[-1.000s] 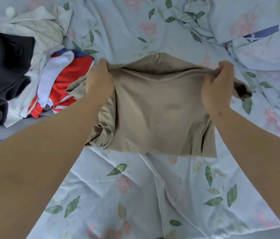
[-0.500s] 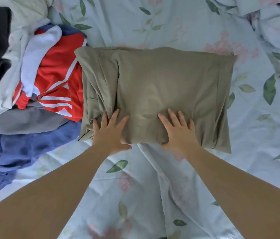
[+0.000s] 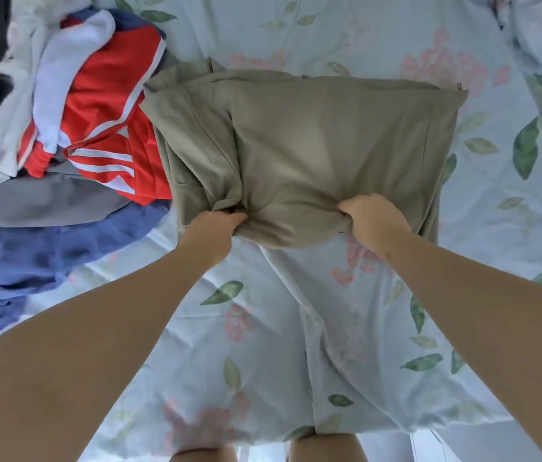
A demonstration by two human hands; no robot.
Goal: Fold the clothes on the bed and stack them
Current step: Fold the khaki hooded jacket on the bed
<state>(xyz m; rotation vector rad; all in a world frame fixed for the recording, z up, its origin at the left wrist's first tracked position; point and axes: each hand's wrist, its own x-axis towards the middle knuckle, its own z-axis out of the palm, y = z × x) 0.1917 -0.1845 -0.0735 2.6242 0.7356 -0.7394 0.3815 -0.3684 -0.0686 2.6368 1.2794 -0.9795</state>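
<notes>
Left hand (image 3: 214,228) and right hand (image 3: 374,220) both clench the near edge of the folded khaki garment (image 3: 313,145) on the bed (image 3: 263,328). It stretches away from the fingers, long axis left-to-right. Unfolded clothes pile (image 3: 73,128) touches its left end; left hand nearer.

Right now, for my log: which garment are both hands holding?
The khaki garment: left hand and right hand grip its near edge; the red garment and blue garment lie unheld.

Matt khaki cloth garment (image 3: 313,145); floral sheet (image 3: 263,328), probably smooth cotton.
</notes>
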